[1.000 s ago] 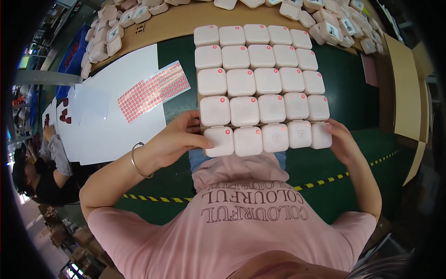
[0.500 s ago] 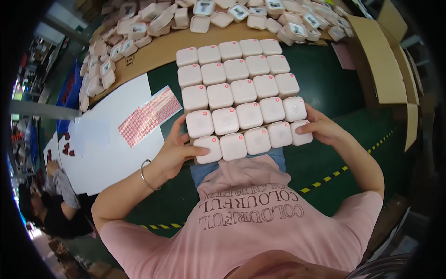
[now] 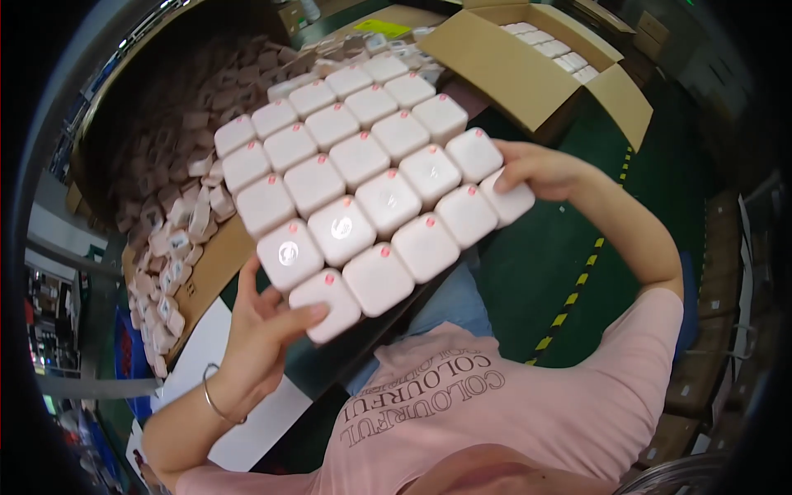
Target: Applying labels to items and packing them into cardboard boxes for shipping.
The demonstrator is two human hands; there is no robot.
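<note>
Rows of pale pink square boxes (image 3: 360,157) with rounded corners form one tilted block in front of me. Each lid I can make out bears a small red round sticker at a corner. My left hand (image 3: 268,334) grips the near left corner, its thumb on the lid of the corner box (image 3: 330,307). At the opposite end of the near row, my right hand (image 3: 544,171) holds the block, its thumb on the last box (image 3: 507,200). The other fingers are partly hidden behind or under the boxes, and whatever lies beneath the block is hidden too.
A heap of loose pink boxes (image 3: 177,239) spreads over cardboard (image 3: 210,285) on the left. An open carton (image 3: 503,70) with pale boxes packed inside stands at the far right. Under my left arm lies a white sheet (image 3: 264,412). Yellow-black tape (image 3: 577,289) marks the green floor.
Both hands have lifted the block of boxes and tilted it, its right side swinging farther away. My view has turned right, bringing the open carton's contents into sight.
</note>
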